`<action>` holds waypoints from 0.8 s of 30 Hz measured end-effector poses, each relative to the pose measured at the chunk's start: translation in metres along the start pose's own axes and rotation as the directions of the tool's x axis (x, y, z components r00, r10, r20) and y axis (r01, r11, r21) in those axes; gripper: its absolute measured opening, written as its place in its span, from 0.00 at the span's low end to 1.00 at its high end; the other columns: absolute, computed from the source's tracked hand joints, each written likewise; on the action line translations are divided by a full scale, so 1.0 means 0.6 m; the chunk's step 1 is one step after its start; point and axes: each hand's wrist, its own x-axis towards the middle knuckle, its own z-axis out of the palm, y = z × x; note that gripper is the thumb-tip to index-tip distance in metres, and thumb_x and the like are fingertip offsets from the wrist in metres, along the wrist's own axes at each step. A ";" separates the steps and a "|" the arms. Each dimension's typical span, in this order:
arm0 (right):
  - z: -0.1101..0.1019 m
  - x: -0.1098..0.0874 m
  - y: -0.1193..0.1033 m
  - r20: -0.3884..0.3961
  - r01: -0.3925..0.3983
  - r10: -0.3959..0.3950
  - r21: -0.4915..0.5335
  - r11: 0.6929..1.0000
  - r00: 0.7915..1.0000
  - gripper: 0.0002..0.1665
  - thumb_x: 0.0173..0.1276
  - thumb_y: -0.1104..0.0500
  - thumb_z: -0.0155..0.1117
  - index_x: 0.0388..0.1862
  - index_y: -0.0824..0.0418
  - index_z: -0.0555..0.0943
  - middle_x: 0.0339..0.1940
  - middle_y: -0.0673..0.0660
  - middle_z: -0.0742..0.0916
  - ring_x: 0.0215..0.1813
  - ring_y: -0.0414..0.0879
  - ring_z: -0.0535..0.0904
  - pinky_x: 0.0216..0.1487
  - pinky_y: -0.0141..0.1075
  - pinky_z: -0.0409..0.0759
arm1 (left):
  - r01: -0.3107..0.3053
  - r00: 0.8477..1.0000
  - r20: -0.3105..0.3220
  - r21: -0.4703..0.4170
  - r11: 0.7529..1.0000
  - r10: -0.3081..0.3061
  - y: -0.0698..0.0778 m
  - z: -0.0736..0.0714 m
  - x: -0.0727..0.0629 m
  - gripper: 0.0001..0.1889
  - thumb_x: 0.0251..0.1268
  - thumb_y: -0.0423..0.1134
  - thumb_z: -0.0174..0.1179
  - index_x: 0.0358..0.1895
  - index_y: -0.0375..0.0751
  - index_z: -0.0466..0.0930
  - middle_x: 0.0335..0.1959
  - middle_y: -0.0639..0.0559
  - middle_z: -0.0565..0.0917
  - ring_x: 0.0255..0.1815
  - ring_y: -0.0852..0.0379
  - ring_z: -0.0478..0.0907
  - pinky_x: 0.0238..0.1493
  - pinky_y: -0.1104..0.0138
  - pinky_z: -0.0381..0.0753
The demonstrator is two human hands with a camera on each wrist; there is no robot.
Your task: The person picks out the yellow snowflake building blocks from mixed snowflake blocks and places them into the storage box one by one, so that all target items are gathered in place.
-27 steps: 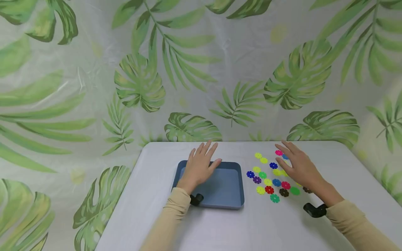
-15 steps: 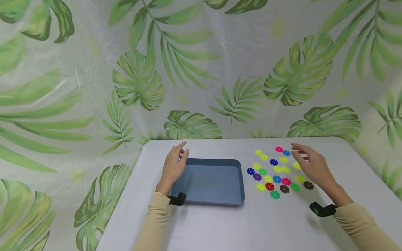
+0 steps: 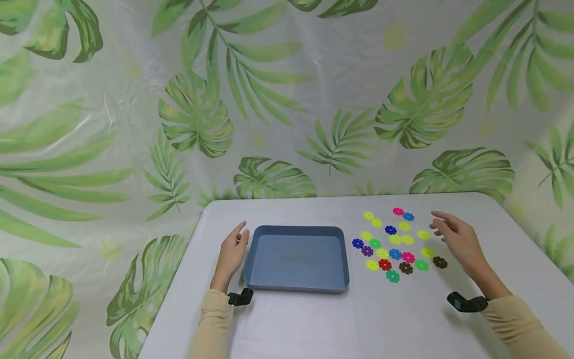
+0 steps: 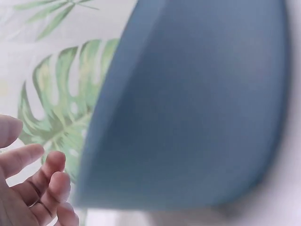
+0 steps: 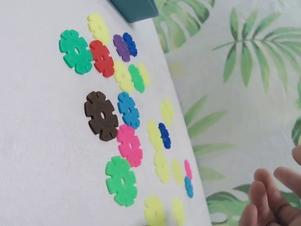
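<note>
A shallow blue-grey tray (image 3: 296, 288) sits on the white table, its inside bare in the head view. Just left of it is my left hand (image 3: 230, 254), its fingers loosely bent and holding nothing. To the tray's right lie several flat notched plastic discs, among them a red disc (image 3: 384, 265), a brown disc (image 5: 101, 116), a pink disc (image 5: 129, 145) and a green disc (image 5: 121, 181). My right hand (image 3: 462, 242) hovers right of these discs with relaxed fingers and nothing in its grasp. In the left wrist view the tray (image 4: 197, 103) fills much of the picture.
The white table (image 3: 314, 329) has rounded far corners. Behind it hangs a pale curtain (image 3: 278, 99) printed with green leaves. A dark wrist camera (image 3: 240, 297) is on the left wrist, another camera (image 3: 467, 302) on the right.
My left hand has moved left, from over the tray to beside it. The right hand has drawn back to the right, uncovering more discs. The tray and discs have stayed in place.
</note>
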 end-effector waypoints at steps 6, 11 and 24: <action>-0.007 -0.003 0.024 0.003 -0.044 0.044 0.117 0.992 0.999 0.34 0.84 0.46 0.46 0.75 0.69 0.66 0.42 0.43 0.84 0.40 0.32 0.77 0.39 0.23 0.77 | 0.063 0.998 0.023 -0.052 0.997 -0.062 -0.028 0.011 -0.012 0.25 0.83 0.48 0.48 0.75 0.41 0.69 0.32 0.48 0.79 0.33 0.55 0.75 0.40 0.61 0.73; -0.012 -0.008 0.038 0.024 -0.099 0.096 0.232 0.968 0.995 0.34 0.83 0.45 0.47 0.76 0.65 0.67 0.44 0.43 0.83 0.44 0.36 0.78 0.42 0.22 0.77 | 0.116 0.993 0.044 -0.111 0.987 -0.112 -0.045 0.019 -0.018 0.24 0.83 0.47 0.48 0.74 0.42 0.70 0.32 0.48 0.78 0.34 0.55 0.75 0.42 0.60 0.72; -0.022 -0.010 0.058 0.036 -0.165 0.165 0.396 0.903 0.986 0.18 0.81 0.47 0.54 0.64 0.46 0.77 0.39 0.39 0.85 0.40 0.35 0.79 0.41 0.23 0.78 | 0.108 0.994 0.024 -0.190 0.976 -0.106 -0.057 0.036 -0.034 0.26 0.82 0.50 0.48 0.75 0.44 0.70 0.72 0.45 0.72 0.74 0.44 0.65 0.72 0.49 0.61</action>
